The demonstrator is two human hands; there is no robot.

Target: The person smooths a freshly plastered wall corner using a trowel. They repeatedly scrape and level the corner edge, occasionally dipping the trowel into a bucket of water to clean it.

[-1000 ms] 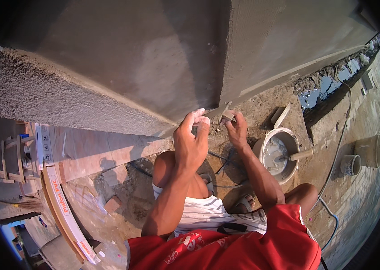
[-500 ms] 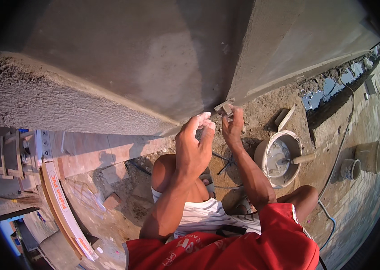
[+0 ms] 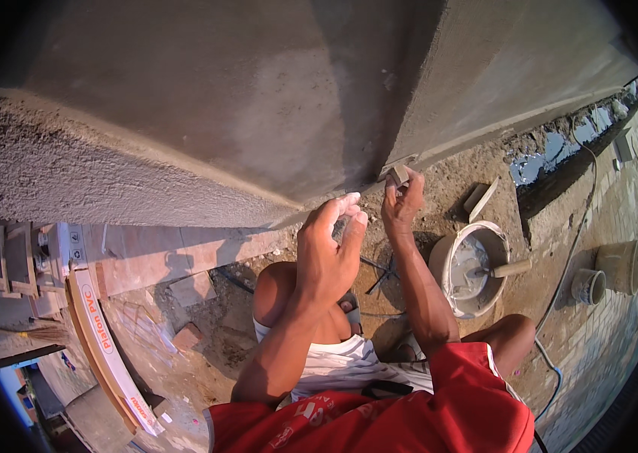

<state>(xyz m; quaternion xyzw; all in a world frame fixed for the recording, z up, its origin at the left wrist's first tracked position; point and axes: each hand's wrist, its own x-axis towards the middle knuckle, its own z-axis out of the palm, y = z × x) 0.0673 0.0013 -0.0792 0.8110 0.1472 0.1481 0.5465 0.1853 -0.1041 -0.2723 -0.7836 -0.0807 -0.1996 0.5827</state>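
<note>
My right hand (image 3: 403, 205) grips a small plastering float (image 3: 400, 174), a flat piece with a blocky handle, pressed at the lower edge of the grey plastered wall (image 3: 281, 113) by its corner. My fingers hide part of the tool. To its left, my left hand (image 3: 328, 241) is raised just below the wall's bottom edge. Its thumb stands apart from the curved fingers, the tips are smeared with white paste, and nothing shows between them. A round bucket (image 3: 498, 240) of wet grey mix stands right of my right forearm, with a wooden-handled tool (image 3: 511, 268) resting in it.
Right of the hands, a small board-like tool (image 3: 480, 199) lies on the soil near a ditch of water (image 3: 549, 157). A hose (image 3: 571, 257) crosses the paving, with two buckets (image 3: 621, 264) beyond it. Long white boxes (image 3: 100, 325) lie at left. My knees flank the work.
My right hand has slid the float a little to the right and up along the wall corner. My left hand has barely shifted, its fingers still curved.
</note>
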